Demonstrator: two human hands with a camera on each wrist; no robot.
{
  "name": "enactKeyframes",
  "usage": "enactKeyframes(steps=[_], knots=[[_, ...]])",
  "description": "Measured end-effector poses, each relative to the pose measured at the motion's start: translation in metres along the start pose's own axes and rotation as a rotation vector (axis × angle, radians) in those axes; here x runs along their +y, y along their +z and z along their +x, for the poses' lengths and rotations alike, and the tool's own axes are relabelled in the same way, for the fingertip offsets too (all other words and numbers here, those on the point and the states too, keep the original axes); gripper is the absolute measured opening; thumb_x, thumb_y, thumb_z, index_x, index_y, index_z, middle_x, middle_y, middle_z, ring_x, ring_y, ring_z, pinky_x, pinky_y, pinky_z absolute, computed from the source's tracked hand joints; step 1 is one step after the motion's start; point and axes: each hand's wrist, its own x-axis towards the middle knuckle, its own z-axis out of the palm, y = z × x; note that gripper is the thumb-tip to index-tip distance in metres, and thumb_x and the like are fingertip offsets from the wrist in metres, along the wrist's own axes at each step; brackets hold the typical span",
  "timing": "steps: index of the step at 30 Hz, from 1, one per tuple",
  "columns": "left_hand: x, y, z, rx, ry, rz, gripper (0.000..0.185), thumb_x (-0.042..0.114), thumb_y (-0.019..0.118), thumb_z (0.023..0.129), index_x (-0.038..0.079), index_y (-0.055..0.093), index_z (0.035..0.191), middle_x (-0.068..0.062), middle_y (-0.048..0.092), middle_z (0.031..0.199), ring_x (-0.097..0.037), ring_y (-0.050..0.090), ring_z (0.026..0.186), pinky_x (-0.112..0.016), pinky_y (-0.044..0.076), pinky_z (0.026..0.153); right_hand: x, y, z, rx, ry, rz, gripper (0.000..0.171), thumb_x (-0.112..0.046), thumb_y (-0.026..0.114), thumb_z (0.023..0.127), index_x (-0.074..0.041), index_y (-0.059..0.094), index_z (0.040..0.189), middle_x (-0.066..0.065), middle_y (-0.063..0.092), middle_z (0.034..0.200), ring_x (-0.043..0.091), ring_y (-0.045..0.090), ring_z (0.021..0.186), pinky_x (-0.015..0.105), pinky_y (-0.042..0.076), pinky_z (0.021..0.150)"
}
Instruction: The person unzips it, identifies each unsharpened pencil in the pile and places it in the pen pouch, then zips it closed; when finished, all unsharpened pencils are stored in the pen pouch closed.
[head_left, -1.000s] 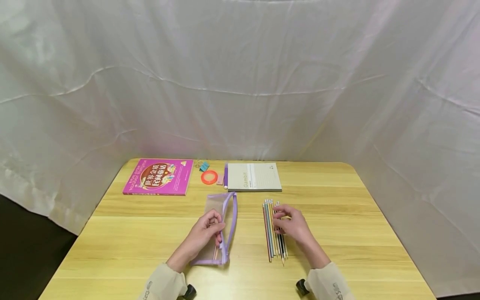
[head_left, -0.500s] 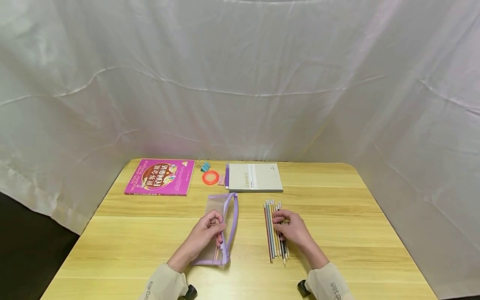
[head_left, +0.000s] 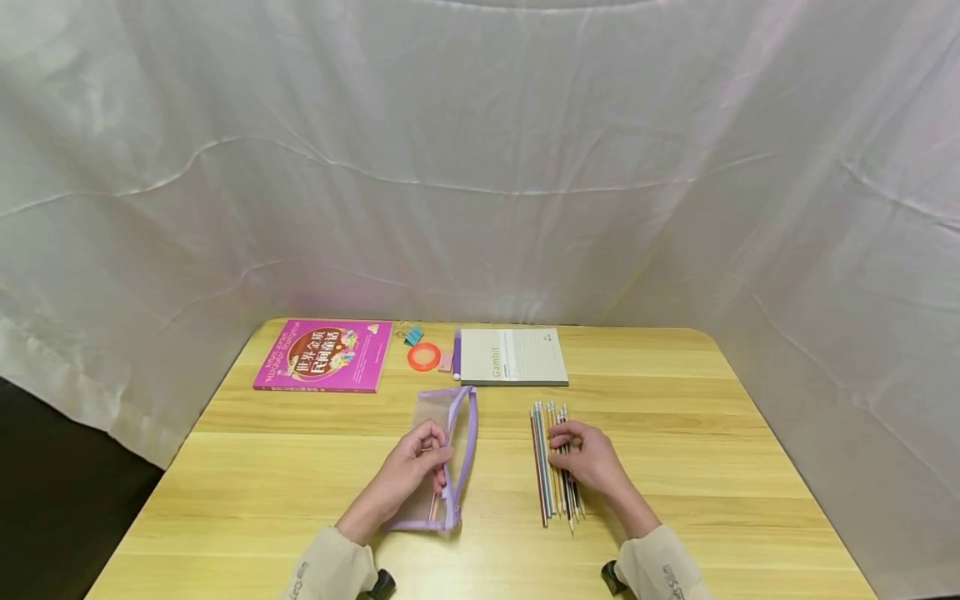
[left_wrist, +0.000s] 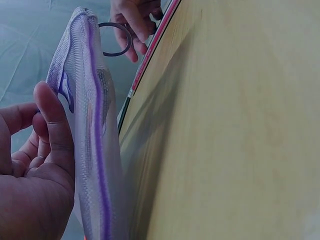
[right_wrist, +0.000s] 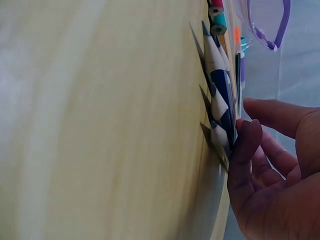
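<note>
A purple-edged mesh pencil pouch [head_left: 459, 417] lies on the wooden table [head_left: 712, 467], and a pencil [head_left: 432, 506] shows through its mesh. My left hand [head_left: 412, 462] pinches the pouch's open edge near the zipper. In the left wrist view the thumb [left_wrist: 55, 125] presses the mesh of the pouch [left_wrist: 92, 125], lifting it. To the right lies a bundle of several pencils [head_left: 542, 467]. My right hand [head_left: 588, 458] rests over the bundle's right side with fingers curled round those pencils. The right wrist view shows a fingertip [right_wrist: 245, 145] against the blue-and-white pencils [right_wrist: 220, 95].
Along the table's far edge lie a pink book [head_left: 322, 354], a teal binder clip [head_left: 412, 335], an orange tape ring [head_left: 423, 356] and a grey notebook [head_left: 513, 356]. White cloth hangs behind and to both sides.
My right hand has drawn slightly toward me with the right-hand pencils, so they sit a little lower than the rest. The left hand keeps the same hold on the pouch.
</note>
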Motion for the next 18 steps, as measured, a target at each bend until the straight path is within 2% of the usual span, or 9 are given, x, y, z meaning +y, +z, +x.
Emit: enactKeyframes(steps=[4, 8, 18], knots=[[-0.0008, 0.0, 0.0003, -0.007, 0.0, -0.004, 0.023, 0.011, 0.061, 0.102, -0.007, 0.047, 0.107, -0.002, 0.056, 0.079, -0.012, 0.059, 0.06, -0.023, 0.056, 0.057, 0.0012, -0.0003, 0.001, -0.006, -0.018, -0.007, 0.041, 0.007, 0.081, 0.076, -0.002, 0.072, 0.116, 0.008, 0.072, 0.099, 0.014, 0.053, 0.067, 0.022, 0.044, 0.056], [-0.0008, 0.0003, 0.0002, -0.007, -0.004, -0.008, 0.023, 0.01, 0.06, 0.102, -0.008, 0.047, 0.108, -0.003, 0.056, 0.079, -0.012, 0.059, 0.06, -0.023, 0.056, 0.057, 0.0035, -0.0012, 0.001, -0.008, -0.017, -0.011, 0.044, 0.009, 0.081, 0.074, -0.003, 0.072, 0.115, 0.008, 0.072, 0.099, 0.015, 0.054, 0.067, 0.022, 0.045, 0.056], [0.0009, 0.0005, 0.0003, -0.004, -0.006, -0.007, 0.022, 0.011, 0.061, 0.103, -0.006, 0.048, 0.107, -0.003, 0.056, 0.08, -0.013, 0.06, 0.061, -0.023, 0.056, 0.057, 0.0028, -0.007, -0.0021, -0.02, -0.014, -0.018, 0.043, 0.008, 0.08, 0.077, -0.003, 0.072, 0.117, 0.008, 0.072, 0.102, 0.018, 0.056, 0.072, 0.023, 0.049, 0.061]])
